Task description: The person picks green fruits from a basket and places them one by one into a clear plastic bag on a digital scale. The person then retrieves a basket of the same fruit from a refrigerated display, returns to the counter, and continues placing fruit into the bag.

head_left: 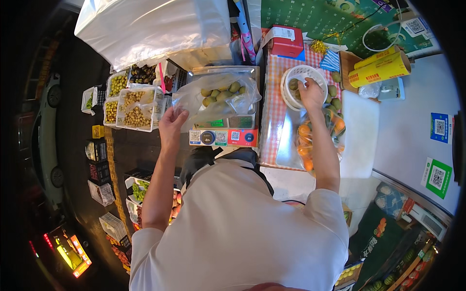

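My left hand (173,122) pinches the edge of a clear plastic bag (193,109) between thumb and fingers. Several green-brown fruits, which look like kiwifruit (224,95), lie inside the bag. Beneath it is the metal tray (198,76) of a weighing scale, with printed codes along the scale's front. To the right, my right hand (312,94) reaches into a round white plastic basket (287,100). Its fingertips are beside a kiwifruit (293,84) there; whether they grip it is hidden. A clear bag of oranges (305,149) rests under my right forearm.
Loose kiwifruit (335,103) lie right of the basket, near a white board (358,134). Yellow film rolls (380,72) and a red box (287,42) stand behind. Crates of yellowish fruit (136,109) are at the left. A stack of plastic bags (153,29) rises beyond the scale.
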`<state>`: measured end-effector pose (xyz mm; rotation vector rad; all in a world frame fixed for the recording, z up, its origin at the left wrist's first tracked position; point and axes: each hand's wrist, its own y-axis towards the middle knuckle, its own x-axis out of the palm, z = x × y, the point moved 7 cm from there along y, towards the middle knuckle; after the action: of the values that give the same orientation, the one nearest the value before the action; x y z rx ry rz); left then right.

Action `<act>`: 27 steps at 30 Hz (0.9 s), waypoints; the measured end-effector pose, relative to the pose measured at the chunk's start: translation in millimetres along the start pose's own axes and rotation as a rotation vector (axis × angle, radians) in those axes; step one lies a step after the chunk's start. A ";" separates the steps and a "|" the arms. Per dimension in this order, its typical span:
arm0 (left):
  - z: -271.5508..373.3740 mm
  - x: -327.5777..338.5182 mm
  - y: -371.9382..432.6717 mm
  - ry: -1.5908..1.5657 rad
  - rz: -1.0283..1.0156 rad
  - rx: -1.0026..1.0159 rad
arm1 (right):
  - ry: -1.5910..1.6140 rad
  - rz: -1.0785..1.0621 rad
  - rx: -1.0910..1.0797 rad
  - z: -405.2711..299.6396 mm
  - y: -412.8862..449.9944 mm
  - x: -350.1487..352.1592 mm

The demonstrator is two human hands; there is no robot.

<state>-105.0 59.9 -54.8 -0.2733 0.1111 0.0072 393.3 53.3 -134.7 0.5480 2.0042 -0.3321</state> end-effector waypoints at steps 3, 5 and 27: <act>3.4 9.4 -2.3 0.022 0.018 0.021 | 0.163 0.153 -0.085 -3.6 -35.0 -20.0; 6.9 9.7 -4.1 0.139 0.060 0.052 | 0.296 0.235 -0.139 -4.8 -64.5 -26.2; -21.2 -43.9 -107.0 0.040 0.176 0.418 | 0.394 -0.053 0.108 -2.6 -295.5 4.8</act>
<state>-148.6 -48.5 -41.4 0.1542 0.1730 0.1515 238.7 -198.6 -136.9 0.6686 2.3937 -0.3895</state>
